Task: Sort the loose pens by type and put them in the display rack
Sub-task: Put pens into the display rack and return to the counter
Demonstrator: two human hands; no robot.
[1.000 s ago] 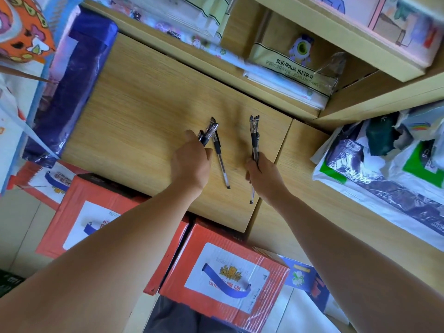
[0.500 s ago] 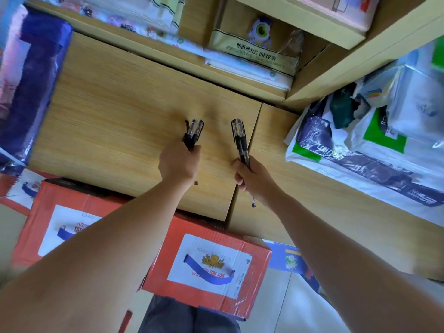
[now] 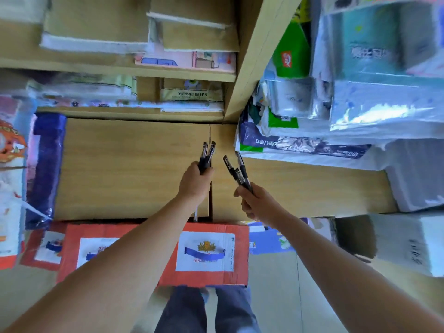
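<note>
While both arms reach out over the counter [image 3: 132,169], each hand is closed round pens. Head view, blurred toward the edges.

Left hand [image 3: 195,182]: fingers curled tight into a fist around the left pens [image 3: 207,156]. Two dark capped ends stick out past the knuckles, close together, pointing away from the person. A thin pale end shows below the wrist. Exact count in the fist: cannot tell.

Right hand [image 3: 258,203]: thumb and curled fingers grip the right pens [image 3: 236,169] low on the barrels. Two dark pens, splayed in a narrow V and leaning toward the left pens, not touching them.

Both lots are held up over the counter, either side of the seam [image 3: 210,138].

Surface: pale wood grain, two panels meeting at that dark seam. A blue pack [image 3: 46,169] lies at the left end. Plastic-wrapped packs [image 3: 300,145] are piled at the right.

Room: shelves [image 3: 120,68] rise behind the counter, loaded with paper goods and printed sleeves. Red boxes [image 3: 204,253] with white labels sit below the near edge. Legs [image 3: 230,311] in dark trousers stand at the bottom.
</note>
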